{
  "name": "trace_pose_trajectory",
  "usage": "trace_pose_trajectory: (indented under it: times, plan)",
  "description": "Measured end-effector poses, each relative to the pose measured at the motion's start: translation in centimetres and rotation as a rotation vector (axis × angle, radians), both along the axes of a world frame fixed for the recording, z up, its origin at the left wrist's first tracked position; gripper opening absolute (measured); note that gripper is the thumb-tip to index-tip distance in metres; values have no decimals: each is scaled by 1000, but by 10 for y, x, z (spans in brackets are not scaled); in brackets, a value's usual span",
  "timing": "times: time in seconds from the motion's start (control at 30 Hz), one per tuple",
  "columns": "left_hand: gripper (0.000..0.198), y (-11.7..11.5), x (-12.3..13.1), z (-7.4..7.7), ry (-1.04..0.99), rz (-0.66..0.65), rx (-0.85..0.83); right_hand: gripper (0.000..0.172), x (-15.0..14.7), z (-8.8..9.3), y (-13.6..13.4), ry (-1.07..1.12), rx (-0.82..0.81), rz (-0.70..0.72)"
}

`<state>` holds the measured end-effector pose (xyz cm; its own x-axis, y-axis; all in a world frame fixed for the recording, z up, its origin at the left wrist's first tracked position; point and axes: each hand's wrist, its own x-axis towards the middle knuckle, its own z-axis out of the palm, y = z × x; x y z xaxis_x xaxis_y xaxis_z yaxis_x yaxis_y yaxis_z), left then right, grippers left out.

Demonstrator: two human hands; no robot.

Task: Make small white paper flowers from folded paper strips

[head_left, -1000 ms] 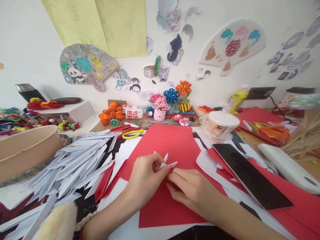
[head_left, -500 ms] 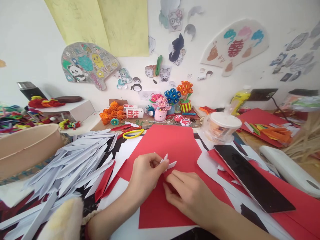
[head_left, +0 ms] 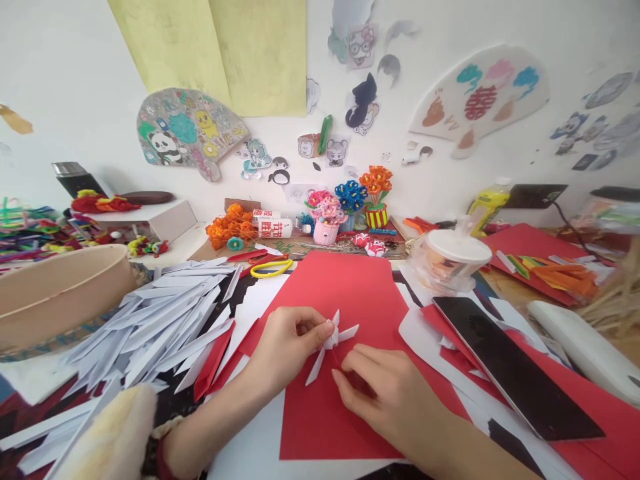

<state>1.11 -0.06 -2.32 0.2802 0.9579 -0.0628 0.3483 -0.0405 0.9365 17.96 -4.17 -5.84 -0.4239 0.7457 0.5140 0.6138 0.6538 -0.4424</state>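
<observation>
A small white folded-paper piece, with several pointed strips sticking out from a knotted middle, is held over a sheet of red paper. My left hand pinches it at its upper left side between thumb and fingertips. Just right of the piece is my right hand, fingers bent, with a small gap between thumb and forefinger. Nothing shows in that hand, and it looks apart from the white piece. One long strip of the piece points down and left.
Folded white paper strips lie heaped at left beside a round beige container. Yellow-handled scissors lie behind. A dark phone-like slab and a lidded cup stand at right. Flower crafts line the wall.
My right hand has drawn slightly right and away from the white paper piece. More of the piece shows, including its lower strip. The whole view has shifted a little.
</observation>
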Motion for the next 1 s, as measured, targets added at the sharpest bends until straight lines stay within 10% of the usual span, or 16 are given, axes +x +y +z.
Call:
trace_pose_trajectory:
  times: [0.17,1.0]
  plan:
    - [36,2,-4,3,0,-69,-10,26,12,18,9,295,-440,-133]
    - [11,-5,-15,14,319,-335,227,7,16,20,18,186,-482,1]
